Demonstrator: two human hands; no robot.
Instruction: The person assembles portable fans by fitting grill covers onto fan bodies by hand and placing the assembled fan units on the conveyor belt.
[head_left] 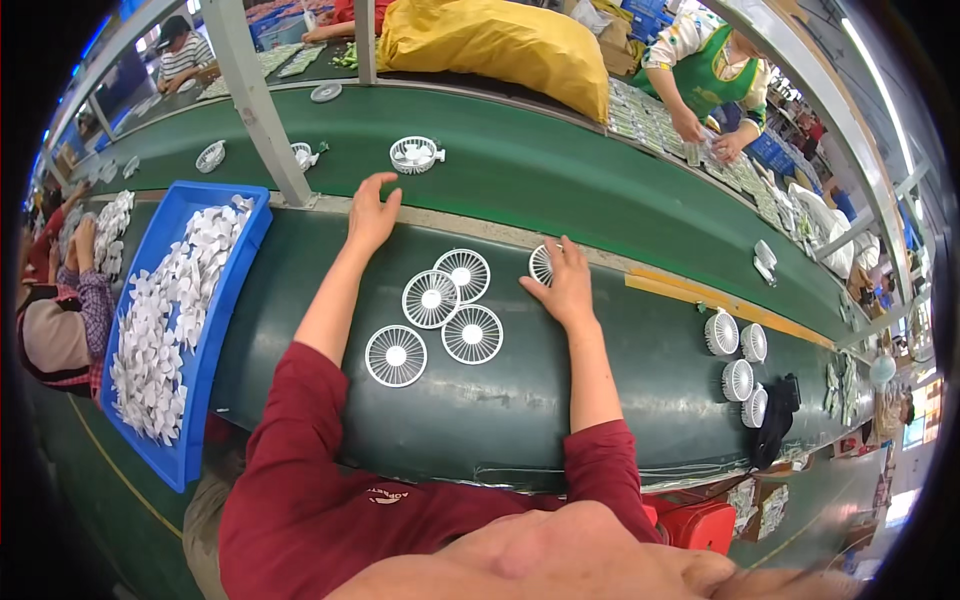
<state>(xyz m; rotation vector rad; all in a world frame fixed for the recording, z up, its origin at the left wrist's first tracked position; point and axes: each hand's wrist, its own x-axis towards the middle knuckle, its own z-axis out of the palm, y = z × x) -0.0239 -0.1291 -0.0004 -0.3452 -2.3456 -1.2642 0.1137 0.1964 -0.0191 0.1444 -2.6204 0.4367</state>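
Observation:
My left hand reaches to the inner edge of the conveyor, fingers apart and nothing in it. Just beyond its fingertips, a white fan housing with blades inside rests on the green belt. My right hand has its thumb and fingers around a round white fan grille, partly covered by the hand. Between my arms lie several more white fan grilles on the dark green table; some of them overlap.
To my left stands a blue tray heaped with white fan blades. Several white fan housings stand at the right near a black cloth. A metal post rises beside the belt. Co-workers sit across and at far left.

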